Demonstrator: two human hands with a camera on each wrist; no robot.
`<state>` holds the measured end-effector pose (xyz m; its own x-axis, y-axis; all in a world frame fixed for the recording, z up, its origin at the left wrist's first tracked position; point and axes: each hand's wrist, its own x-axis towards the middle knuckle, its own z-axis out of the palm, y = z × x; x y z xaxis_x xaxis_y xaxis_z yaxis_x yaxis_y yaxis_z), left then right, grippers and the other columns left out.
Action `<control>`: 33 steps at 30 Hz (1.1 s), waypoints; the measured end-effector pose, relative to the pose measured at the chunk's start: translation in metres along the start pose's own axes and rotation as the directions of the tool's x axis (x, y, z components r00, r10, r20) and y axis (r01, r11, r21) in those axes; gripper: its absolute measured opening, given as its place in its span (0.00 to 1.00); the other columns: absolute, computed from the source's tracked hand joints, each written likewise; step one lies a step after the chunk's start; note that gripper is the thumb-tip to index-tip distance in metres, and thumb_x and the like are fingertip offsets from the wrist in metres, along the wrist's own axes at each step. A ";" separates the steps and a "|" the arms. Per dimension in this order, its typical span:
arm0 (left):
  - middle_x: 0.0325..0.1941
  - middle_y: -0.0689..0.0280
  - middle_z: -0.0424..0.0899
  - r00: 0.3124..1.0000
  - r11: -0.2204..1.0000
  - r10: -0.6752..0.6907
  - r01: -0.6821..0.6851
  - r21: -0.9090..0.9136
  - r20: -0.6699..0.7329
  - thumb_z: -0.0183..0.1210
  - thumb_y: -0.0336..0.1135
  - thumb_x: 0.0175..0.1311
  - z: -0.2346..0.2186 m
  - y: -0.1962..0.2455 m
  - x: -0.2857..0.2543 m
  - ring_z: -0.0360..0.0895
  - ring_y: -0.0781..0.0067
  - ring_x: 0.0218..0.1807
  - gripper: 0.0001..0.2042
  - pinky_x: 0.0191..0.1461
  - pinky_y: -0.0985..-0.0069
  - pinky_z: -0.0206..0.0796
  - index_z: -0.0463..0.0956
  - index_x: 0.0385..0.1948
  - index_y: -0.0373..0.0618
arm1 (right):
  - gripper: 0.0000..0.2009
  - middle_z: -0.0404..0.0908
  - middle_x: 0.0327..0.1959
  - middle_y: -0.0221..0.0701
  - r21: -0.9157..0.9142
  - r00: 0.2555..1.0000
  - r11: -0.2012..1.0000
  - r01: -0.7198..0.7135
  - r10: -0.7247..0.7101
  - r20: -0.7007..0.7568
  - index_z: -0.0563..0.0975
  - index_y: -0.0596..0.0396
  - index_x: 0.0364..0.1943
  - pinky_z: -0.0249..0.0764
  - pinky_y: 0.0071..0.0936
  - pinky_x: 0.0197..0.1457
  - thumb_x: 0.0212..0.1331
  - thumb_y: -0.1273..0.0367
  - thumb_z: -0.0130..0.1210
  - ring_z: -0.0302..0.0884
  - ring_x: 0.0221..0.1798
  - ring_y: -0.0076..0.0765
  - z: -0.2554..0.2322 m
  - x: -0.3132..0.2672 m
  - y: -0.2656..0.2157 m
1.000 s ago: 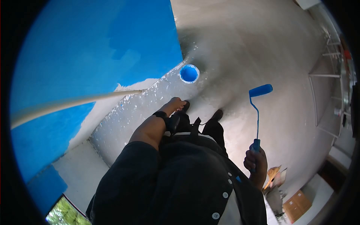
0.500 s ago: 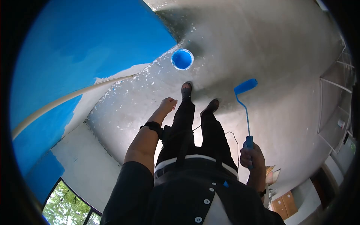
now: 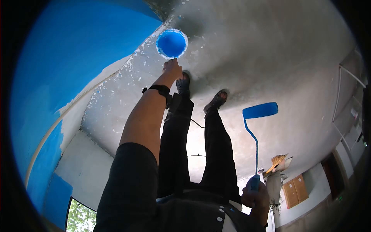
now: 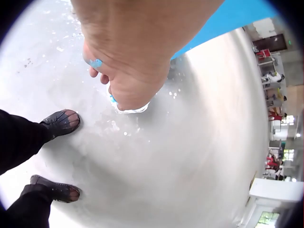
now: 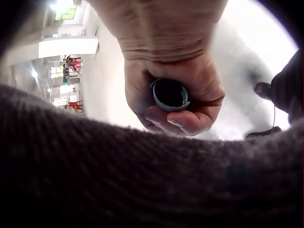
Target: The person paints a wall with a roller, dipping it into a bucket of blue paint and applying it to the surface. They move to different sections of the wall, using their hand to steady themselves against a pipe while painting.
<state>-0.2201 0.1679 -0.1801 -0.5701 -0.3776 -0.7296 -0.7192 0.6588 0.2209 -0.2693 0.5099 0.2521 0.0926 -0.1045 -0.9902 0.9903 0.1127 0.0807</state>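
Note:
My right hand (image 3: pixel 256 197) grips the blue handle (image 3: pixel 254 182) of a paint roller, fingers wrapped round it; the roller sleeve (image 3: pixel 261 110), coated in blue paint, points up and away. In the right wrist view the handle's hollow end (image 5: pixel 170 95) shows inside the curled fingers. My left hand (image 3: pixel 172 69) reaches down toward a white-rimmed bucket (image 3: pixel 186 39) of blue paint on the floor, its loosely bent fingers overlapping the near rim in the head view. Blue paint specks mark this hand (image 4: pixel 128 71) in the left wrist view, where it hides most of the bucket.
A partly blue-painted wall (image 3: pixel 77 50) runs along the left, with a pale pipe (image 3: pixel 50 133) in front. Paint spots dot the floor (image 3: pixel 251 69) beside it. My feet stand behind the bucket. A metal frame (image 3: pixel 337 92), a cardboard box (image 3: pixel 295 191) and a broom (image 3: pixel 277 160) are at right.
My left hand has stretched forward to the bucket's rim. The bucket looks larger and sits higher left in view. My right hand still holds the roller, now lower in the head view.

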 end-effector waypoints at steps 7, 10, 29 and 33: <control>0.54 0.45 0.66 0.999 0.999 -0.031 0.030 0.016 0.028 0.52 0.41 0.54 0.030 0.003 0.070 0.64 0.46 0.57 0.27 0.58 0.59 0.57 0.57 0.54 0.37 | 0.07 0.58 0.08 0.27 0.134 0.997 0.991 -0.020 0.031 -0.077 0.65 0.55 0.26 0.46 0.19 0.07 0.42 0.77 0.50 0.50 0.05 0.19 -0.003 0.027 -0.001; 0.55 0.51 0.68 0.965 0.995 -0.094 0.082 0.058 0.244 0.52 0.41 0.52 0.013 0.013 0.072 0.65 0.53 0.58 0.25 0.57 0.56 0.59 0.61 0.53 0.42 | 0.07 0.59 0.08 0.27 0.154 0.995 0.988 -0.014 0.028 -0.095 0.65 0.55 0.26 0.46 0.20 0.08 0.43 0.76 0.51 0.50 0.05 0.19 0.002 0.032 -0.005; 0.34 0.56 0.78 0.989 0.727 -0.150 0.109 -0.678 -0.003 0.55 0.44 0.54 -0.014 -0.087 -0.151 0.75 0.58 0.38 0.16 0.40 0.63 0.65 0.73 0.37 0.41 | 0.07 0.61 0.10 0.28 -0.145 0.947 0.953 0.266 -0.230 0.225 0.65 0.54 0.26 0.50 0.20 0.09 0.43 0.77 0.50 0.54 0.06 0.22 0.025 -0.045 -0.049; 0.24 0.67 0.75 0.917 0.289 -0.374 0.257 -0.922 0.138 0.55 0.42 0.53 -0.033 -0.069 -0.261 0.70 0.71 0.29 0.12 0.31 0.74 0.62 0.75 0.27 0.41 | 0.08 0.59 0.09 0.26 -0.243 0.896 0.885 0.399 -0.320 0.307 0.64 0.52 0.26 0.48 0.19 0.07 0.43 0.79 0.47 0.52 0.05 0.21 0.015 -0.059 -0.048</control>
<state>-0.0345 0.1998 0.0166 -0.1985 -0.5031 -0.8411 -0.7210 -0.5064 0.4730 -0.3203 0.4958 0.3081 -0.2018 -0.4333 -0.8784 0.8878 0.2978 -0.3509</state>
